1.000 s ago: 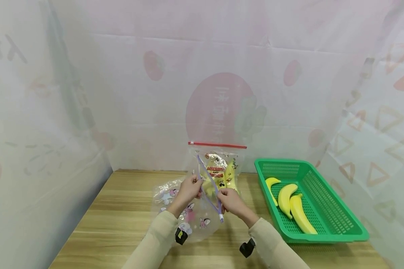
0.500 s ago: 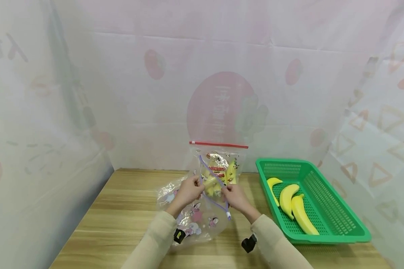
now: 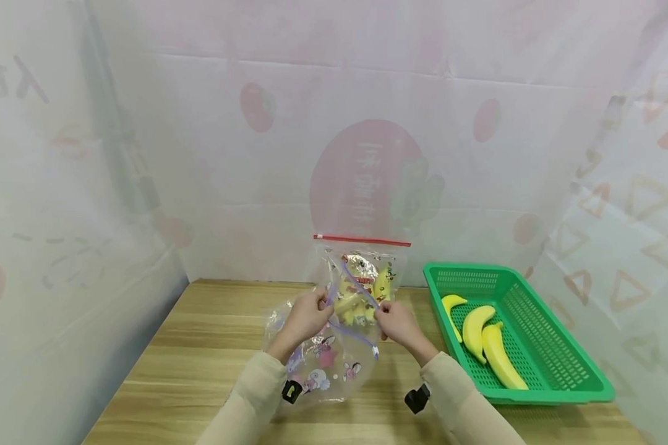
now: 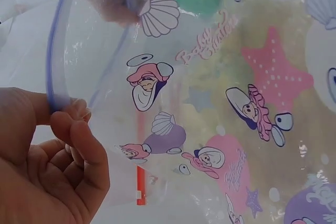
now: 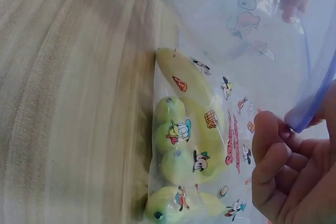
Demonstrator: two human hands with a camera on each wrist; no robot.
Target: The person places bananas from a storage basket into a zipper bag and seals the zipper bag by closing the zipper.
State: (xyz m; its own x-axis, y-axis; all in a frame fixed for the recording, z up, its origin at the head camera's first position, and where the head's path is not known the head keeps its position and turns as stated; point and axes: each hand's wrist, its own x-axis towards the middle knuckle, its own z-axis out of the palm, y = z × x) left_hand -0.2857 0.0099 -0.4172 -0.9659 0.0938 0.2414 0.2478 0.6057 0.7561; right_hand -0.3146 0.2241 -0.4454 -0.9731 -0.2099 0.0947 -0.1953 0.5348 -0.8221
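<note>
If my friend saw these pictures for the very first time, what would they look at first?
Probably the bright green basket, at the table's right side, with three yellow bananas in it. Next might be the purple-edged clear bag in the middle, pinched by the left hand and right hand. Behind it stands a red-topped bag with yellow fruit showing inside.
</note>
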